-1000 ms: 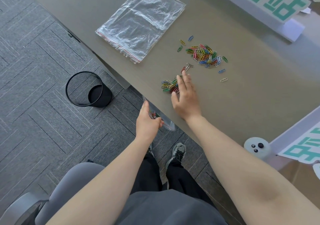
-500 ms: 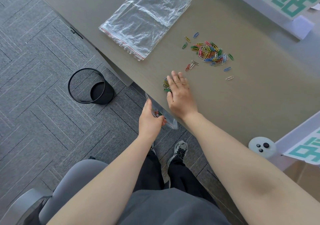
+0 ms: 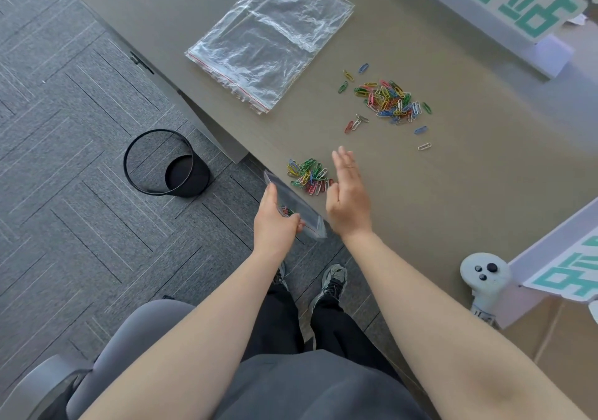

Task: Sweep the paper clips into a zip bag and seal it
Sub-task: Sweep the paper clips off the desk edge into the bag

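While the clear zip bag (image 3: 299, 209) is gripped by the left hand (image 3: 275, 222) just below the table (image 3: 453, 209) edge, a few clips are seen inside it. A small heap of coloured paper clips (image 3: 307, 176) lies near that edge, beside the right hand (image 3: 348, 196), which is held with straight fingers. A larger heap (image 3: 390, 99) is seen farther away.

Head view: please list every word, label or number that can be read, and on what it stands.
"站": green, on the upper white sign; the character before it looks like "务", partly cut off by the frame.
Lower white sign: green characters, cut off, unreadable.
Stack of zip bags and white controller: no readable text.
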### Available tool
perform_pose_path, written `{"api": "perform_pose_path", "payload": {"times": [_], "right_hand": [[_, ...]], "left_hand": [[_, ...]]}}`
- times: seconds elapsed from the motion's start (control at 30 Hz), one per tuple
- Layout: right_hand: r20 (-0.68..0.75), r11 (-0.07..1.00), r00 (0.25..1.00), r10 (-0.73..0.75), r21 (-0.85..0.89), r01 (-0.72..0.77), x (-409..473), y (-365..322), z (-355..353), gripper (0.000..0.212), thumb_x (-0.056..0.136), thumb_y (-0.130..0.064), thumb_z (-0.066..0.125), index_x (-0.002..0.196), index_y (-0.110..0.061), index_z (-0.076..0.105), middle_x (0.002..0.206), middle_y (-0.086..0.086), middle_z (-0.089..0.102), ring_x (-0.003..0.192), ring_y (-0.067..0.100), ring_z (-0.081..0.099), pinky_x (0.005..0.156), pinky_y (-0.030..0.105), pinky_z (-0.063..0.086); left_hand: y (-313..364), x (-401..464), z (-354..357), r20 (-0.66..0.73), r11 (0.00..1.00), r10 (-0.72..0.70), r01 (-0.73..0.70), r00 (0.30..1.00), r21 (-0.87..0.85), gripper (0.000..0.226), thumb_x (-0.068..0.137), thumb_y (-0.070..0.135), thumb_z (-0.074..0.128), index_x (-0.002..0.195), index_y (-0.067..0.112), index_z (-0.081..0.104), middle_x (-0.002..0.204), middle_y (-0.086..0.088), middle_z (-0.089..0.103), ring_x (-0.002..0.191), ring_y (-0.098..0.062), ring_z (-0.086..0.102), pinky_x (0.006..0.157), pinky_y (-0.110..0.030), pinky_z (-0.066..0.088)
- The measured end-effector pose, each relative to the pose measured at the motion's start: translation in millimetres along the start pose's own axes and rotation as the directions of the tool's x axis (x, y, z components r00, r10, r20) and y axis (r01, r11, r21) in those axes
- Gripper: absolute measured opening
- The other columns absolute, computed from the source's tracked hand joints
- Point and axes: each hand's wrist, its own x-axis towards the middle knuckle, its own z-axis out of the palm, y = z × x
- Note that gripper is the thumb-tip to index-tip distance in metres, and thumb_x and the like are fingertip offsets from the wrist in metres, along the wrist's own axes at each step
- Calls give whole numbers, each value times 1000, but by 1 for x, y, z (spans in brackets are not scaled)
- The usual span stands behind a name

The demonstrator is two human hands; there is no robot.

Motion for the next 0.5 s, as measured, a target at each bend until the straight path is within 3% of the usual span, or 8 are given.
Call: {"api": "perform_pose_path", "payload": {"times": [0.13,0.3,0.37,0.43,0.5], "right_hand": [[17,995,999,41,-90,-40,-19,-1,1,64,82,-5,30,146,-2,27,155,14,24,146,23,15,120,39,12],[72,988,997,29,-157,-17,-25,-11,15,68,84,0,38,149,-2,16,158,15,12,147,25,4,121,40,3],[95,986,995,18,-168,-1,-27,-15,19,71,83,1,38,149,-2,13,159,15,9,147,26,1,121,39,1],[115,985,993,13,-172,7,-28,-19,22,71,81,-1,34,149,-2,11,159,15,6,147,27,-1,121,39,-1],[123,987,992,8,-163,12,-29,-22,25,71,81,-2,33,149,-2,12,158,16,6,147,28,-1,121,40,-1]], "left_hand": [[3,1,-1,3,998,21,-21,1000,55,86,85,-2,64,154,30,22,161,6,24,108,-27,67,73,-27,61],[10,3,0,7,989,46,-46,999,137,87,84,0,66,155,27,22,160,2,28,118,-27,61,89,-37,58],[11,4,0,-4,977,69,-67,998,202,88,83,3,68,155,25,21,160,5,27,129,-16,51,96,-27,52],[14,4,-1,-13,967,88,-82,996,241,88,81,6,68,154,25,23,159,7,31,128,-4,44,89,-4,42],[15,6,-1,-12,963,93,-86,996,255,88,80,8,69,154,24,25,158,6,32,136,-6,39,97,-5,35]]}}
